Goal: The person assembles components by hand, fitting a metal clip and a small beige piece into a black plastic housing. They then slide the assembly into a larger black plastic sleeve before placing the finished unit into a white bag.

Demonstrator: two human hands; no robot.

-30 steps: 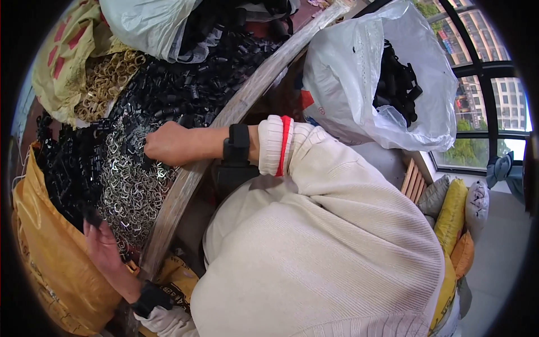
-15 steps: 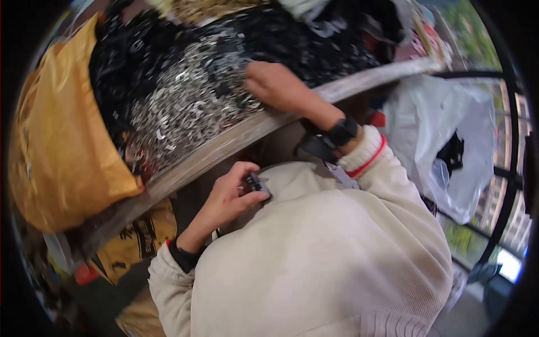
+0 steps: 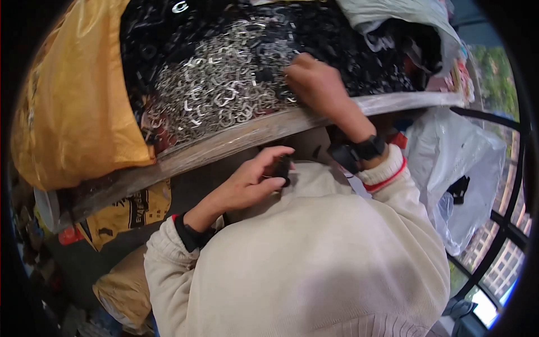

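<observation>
My left hand (image 3: 252, 178) is in front of my chest, just below the worktop edge. Its thumb and fingers close around a small black piece (image 3: 283, 170), whose exact kind I cannot make out. Over the worktop, my right hand (image 3: 321, 87) has its fingers curled in at the right border of a heap of small silvery curved metal clips (image 3: 219, 90). The right fingertips are partly hidden, and whatever they hold cannot be seen. Beside and behind that hand lies a spread of small black parts (image 3: 351, 67).
A plastic-wrapped ledge (image 3: 224, 140) runs along the worktop's front. An orange-yellow sack (image 3: 73, 106) leans over its left end. A whitish bag (image 3: 398, 14) lies at the back right, and another white plastic bag (image 3: 432, 151) hangs at the right. Below the ledge is a yellow printed bag (image 3: 135, 213).
The whole view has turned, so the worktop appears more level. My right hand remains at the heap, fingers curled. My left hand still holds the black piece, which shows a darker side.
</observation>
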